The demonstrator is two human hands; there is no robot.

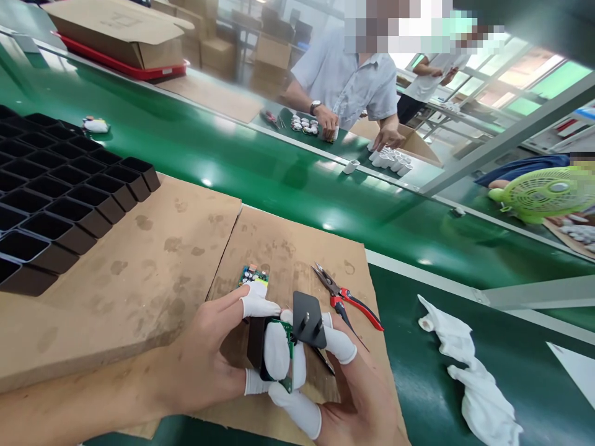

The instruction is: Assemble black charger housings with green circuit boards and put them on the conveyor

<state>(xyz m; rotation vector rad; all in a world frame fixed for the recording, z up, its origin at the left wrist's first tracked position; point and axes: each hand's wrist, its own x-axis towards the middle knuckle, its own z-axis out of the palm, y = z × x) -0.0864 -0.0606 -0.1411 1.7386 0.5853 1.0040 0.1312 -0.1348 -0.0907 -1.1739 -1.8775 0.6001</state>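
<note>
My left hand [218, 347], with white finger cots on its fingertips, grips a black plastic case [255, 344]. My right hand [346, 384], also in finger cots, holds a green circuit board [289, 334] partly inside the case's open side, and a black plate with two metal pins [309, 319] beside it. A white pad [277, 352] covers part of the board. Another small circuit board [253, 275] lies on the cardboard just beyond my left fingers. Red-handled pliers [346, 297] rest to the right, and a dark thin tool [324, 361] is partly hidden behind my right hand.
Rows of black cases [69, 192] stand at the left on cardboard [186, 229]. A crumpled white cloth [478, 371] lies at the right. Beyond the green belt [279, 186], a person handles white parts [390, 160]. A green fan [548, 192] is at the far right.
</note>
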